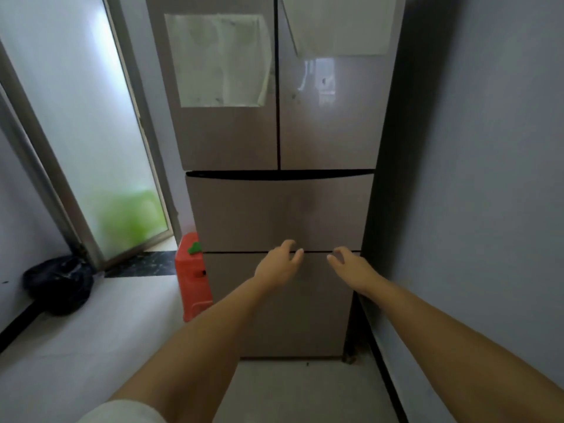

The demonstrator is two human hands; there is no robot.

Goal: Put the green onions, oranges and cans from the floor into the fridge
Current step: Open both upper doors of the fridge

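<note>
closed fridge, contents hidden; left hand and right hand, fingers loosely spread and holding nothing, reach at its lower drawer seam; red stool beside it.

In front of you stands the fridge, a tall unit with glossy beige-grey fronts, tight against the wall on your right. Its two upper doors are shut, meeting at a dark vertical seam. Below them you see two wide drawers stacked one above the other, both pushed in. Pale sheets are stuck on each upper door.
</note>
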